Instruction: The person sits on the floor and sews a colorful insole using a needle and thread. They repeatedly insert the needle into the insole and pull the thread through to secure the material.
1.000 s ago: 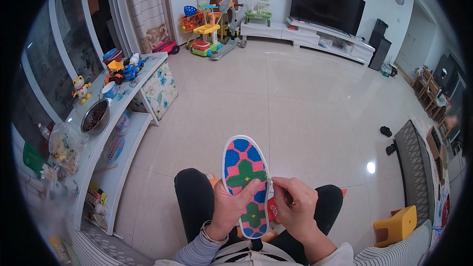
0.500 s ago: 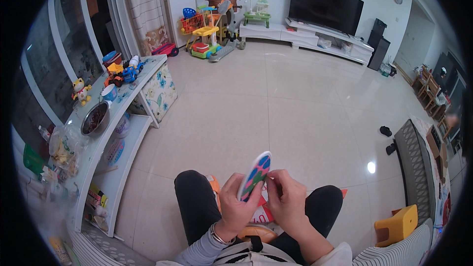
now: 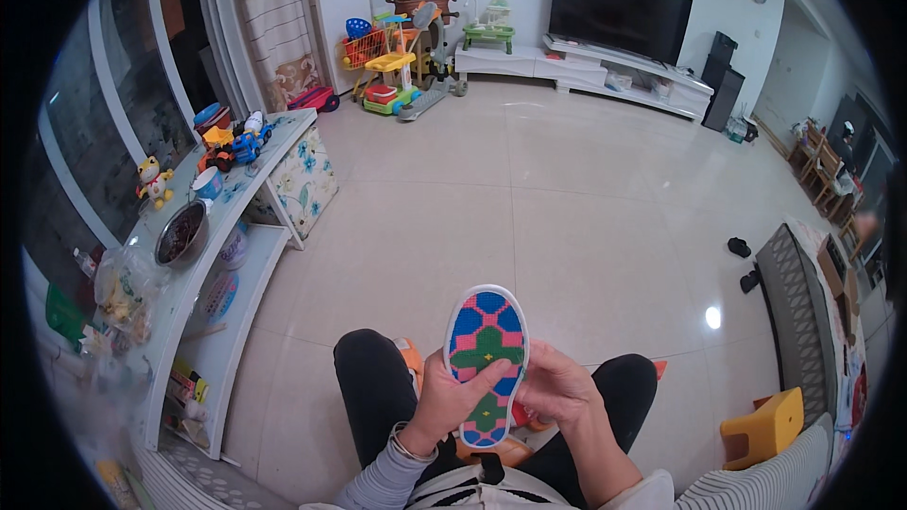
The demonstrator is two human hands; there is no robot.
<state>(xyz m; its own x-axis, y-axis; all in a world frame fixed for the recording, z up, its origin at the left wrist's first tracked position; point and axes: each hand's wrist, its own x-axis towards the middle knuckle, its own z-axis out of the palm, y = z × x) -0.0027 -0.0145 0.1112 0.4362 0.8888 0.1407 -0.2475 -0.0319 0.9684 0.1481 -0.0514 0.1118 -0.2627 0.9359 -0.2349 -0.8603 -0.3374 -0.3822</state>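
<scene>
An embroidered insole (image 3: 487,326), patterned in blue, pink and green with a white rim, stands nearly upright in front of me, its patterned face toward me. My left hand (image 3: 452,395) grips it from the left, thumb laid across the pattern and fingers behind. At its right edge is my right hand (image 3: 559,385), fingers curled in against the rim; their tips are partly hidden, and whatever they pinch is too small to make out. Below, between my knees, an orange rounded thing (image 3: 501,450) shows in part, with something red beside it.
A white shelf table (image 3: 248,191) on the left bears a metal bowl (image 3: 181,234), plastic bags and toys. A yellow stool (image 3: 763,427) stands at the right beside a grey sofa-like edge. Ahead are toy carts (image 3: 389,64), a white TV bench (image 3: 529,63) and two dark shoes (image 3: 740,247).
The insole has turned from nearly edge-on to face me broadly. My left thumb now lies across its pattern. My right hand has shifted from a pinch behind it to its right edge.
</scene>
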